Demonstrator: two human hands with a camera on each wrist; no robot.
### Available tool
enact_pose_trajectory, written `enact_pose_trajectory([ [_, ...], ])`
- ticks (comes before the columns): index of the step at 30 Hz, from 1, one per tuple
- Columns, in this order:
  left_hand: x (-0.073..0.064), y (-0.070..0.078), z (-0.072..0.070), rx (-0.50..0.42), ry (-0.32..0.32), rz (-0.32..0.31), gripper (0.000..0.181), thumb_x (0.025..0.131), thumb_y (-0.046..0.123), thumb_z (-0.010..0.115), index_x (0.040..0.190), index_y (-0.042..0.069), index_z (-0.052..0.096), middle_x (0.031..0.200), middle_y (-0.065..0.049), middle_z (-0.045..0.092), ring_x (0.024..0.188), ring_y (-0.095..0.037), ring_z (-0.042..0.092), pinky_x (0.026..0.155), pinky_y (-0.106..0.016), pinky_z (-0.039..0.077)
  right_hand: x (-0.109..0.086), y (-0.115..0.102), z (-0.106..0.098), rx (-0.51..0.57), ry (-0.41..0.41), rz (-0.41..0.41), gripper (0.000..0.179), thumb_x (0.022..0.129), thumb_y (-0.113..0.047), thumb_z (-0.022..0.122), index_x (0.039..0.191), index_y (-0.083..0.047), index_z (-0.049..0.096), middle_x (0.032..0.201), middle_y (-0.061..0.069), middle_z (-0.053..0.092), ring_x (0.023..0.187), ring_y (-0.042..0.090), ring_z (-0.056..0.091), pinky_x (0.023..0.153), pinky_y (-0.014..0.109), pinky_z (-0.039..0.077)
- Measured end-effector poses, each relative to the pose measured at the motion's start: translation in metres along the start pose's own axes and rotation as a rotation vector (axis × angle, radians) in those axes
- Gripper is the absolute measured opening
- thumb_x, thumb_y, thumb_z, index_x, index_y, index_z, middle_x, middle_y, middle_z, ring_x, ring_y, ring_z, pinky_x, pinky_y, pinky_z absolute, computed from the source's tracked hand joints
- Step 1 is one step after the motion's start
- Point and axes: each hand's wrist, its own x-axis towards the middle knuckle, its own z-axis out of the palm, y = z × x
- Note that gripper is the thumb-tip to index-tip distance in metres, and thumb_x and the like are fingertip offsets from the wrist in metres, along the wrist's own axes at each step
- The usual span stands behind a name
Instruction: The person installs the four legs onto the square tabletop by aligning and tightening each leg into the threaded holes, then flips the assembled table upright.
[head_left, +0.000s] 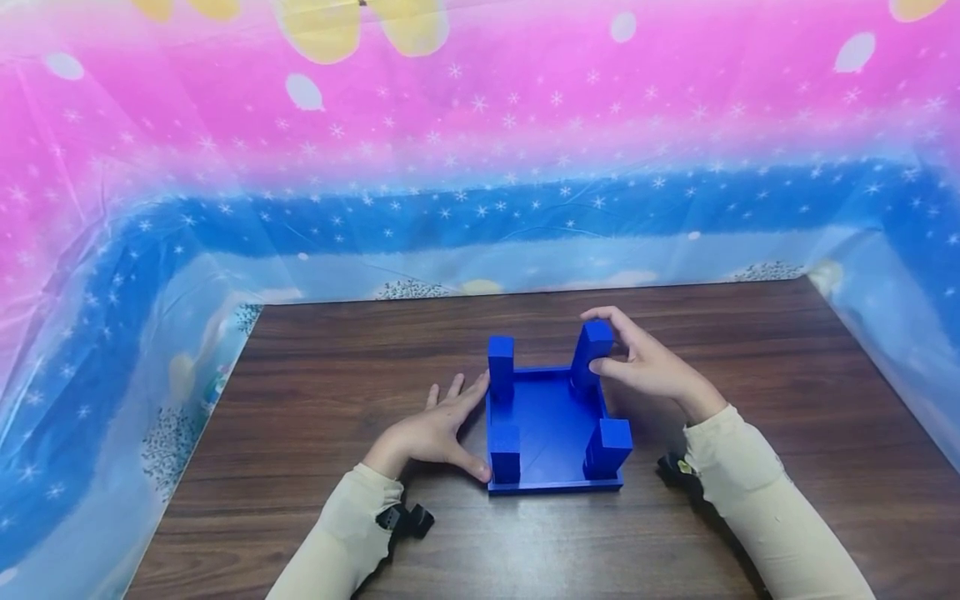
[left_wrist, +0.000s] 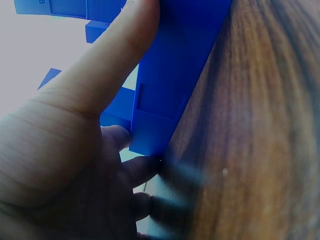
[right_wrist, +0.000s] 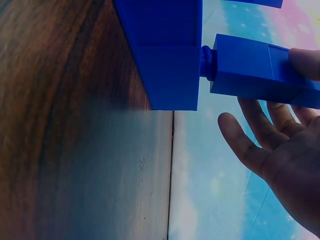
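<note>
A shallow blue square tray lies on the table with a square blue post standing at each corner. My right hand holds the far right post between thumb and fingers; this post leans slightly. In the right wrist view a short threaded peg shows in a gap between that post and the tray's frame. Along the tray's left side rests my left hand, fingers spread, thumb by the near left post and forefinger by the far left post. The near right post is untouched.
The dark wood-grain table extends around the tray. A pink and blue patterned cloth hangs behind it and along both sides. Black straps with small cameras sit at my wrists, close above the tabletop.
</note>
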Motion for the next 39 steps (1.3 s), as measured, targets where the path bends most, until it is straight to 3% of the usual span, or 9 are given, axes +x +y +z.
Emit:
enact_pose_trajectory([
  [5,-0.0003,0.0007,-0.0009,0.002,0.001,-0.001,0.144,0.072,0.050,0.096,0.170,0.016,-0.003,0.178,-0.004,-0.001,0.160,-0.029,-0.020,0.123,-0.058,-0.020,0.0008,0.0000,0.0022,0.045,0.000,0.005,0.056,0.096,0.007,0.066,0.145,-0.007,0.041,0.121,0.024,0.057,0.100,0.036,0.063,0.070,0.040,0.058],
  [10,0.0002,0.0003,-0.0002,-0.002,-0.001,0.002,0.144,0.072,0.050,0.096,0.170,0.016,-0.003,0.178,-0.005,-0.001,0.160,-0.029,-0.020,0.123,-0.059,-0.020,-0.0003,-0.0006,0.0031,0.015,0.011,0.032,0.056,0.096,0.003,0.068,0.144,-0.009,0.042,0.119,0.021,0.058,0.094,0.032,0.062,0.065,0.035,0.055],
  [20,0.0000,0.0016,-0.0013,-0.009,-0.003,-0.005,0.145,0.071,0.050,0.097,0.170,0.018,-0.004,0.178,-0.002,-0.001,0.159,-0.028,-0.021,0.123,-0.058,-0.021,-0.0017,-0.0003,-0.0009,0.027,0.001,0.031,0.057,0.096,0.004,0.069,0.145,-0.009,0.042,0.121,0.023,0.061,0.104,0.031,0.064,0.076,0.038,0.059],
  [25,-0.0001,0.0012,-0.0010,-0.006,-0.002,-0.010,0.145,0.071,0.051,0.096,0.170,0.018,-0.004,0.178,-0.002,0.000,0.160,-0.028,-0.020,0.123,-0.058,-0.020,-0.0033,-0.0008,-0.0033,0.011,-0.033,0.073,0.062,0.095,0.007,0.061,0.149,-0.015,0.039,0.138,0.024,0.051,0.061,0.016,0.050,0.054,0.030,0.048],
  [27,-0.0005,0.0012,-0.0011,-0.006,0.001,-0.005,0.144,0.072,0.051,0.096,0.171,0.018,-0.003,0.178,-0.002,0.000,0.160,-0.029,-0.020,0.123,-0.058,-0.020,-0.0033,-0.0012,-0.0043,0.006,-0.045,0.078,0.064,0.094,0.009,0.058,0.150,-0.018,0.038,0.142,0.023,0.049,0.058,0.017,0.044,0.050,0.030,0.043],
  [30,-0.0014,0.0003,0.0004,-0.015,0.003,-0.006,0.143,0.072,0.050,0.096,0.171,0.018,-0.003,0.178,-0.002,0.000,0.160,-0.029,-0.019,0.123,-0.058,-0.020,-0.0029,0.0004,-0.0046,0.015,-0.058,0.035,0.065,0.093,0.012,0.055,0.149,-0.014,0.039,0.144,0.026,0.053,0.087,0.025,0.065,0.068,0.034,0.054],
  [33,-0.0024,0.0002,0.0016,-0.022,-0.004,-0.011,0.144,0.072,0.050,0.096,0.170,0.018,-0.003,0.177,-0.003,0.000,0.160,-0.029,-0.020,0.123,-0.058,-0.020,-0.0027,0.0013,-0.0052,0.030,-0.066,-0.019,0.065,0.091,0.016,0.054,0.149,-0.010,0.039,0.143,0.029,0.058,0.124,0.035,0.063,0.089,0.041,0.054],
  [35,-0.0026,0.0006,0.0017,-0.024,-0.006,-0.011,0.144,0.072,0.049,0.096,0.170,0.018,-0.004,0.177,-0.003,0.000,0.160,-0.029,-0.020,0.123,-0.058,-0.020,-0.0030,0.0013,-0.0059,0.033,-0.067,-0.031,0.065,0.091,0.016,0.053,0.149,-0.010,0.039,0.142,0.028,0.060,0.127,0.038,0.063,0.093,0.041,0.052],
  [39,-0.0015,0.0017,0.0000,-0.018,-0.003,-0.003,0.143,0.073,0.048,0.096,0.170,0.017,-0.003,0.178,-0.003,-0.001,0.160,-0.029,-0.020,0.123,-0.058,-0.021,-0.0038,-0.0001,-0.0069,0.054,-0.065,-0.019,0.065,0.092,0.017,0.050,0.150,-0.012,0.038,0.144,0.027,0.059,0.127,0.038,0.062,0.084,0.038,0.048],
])
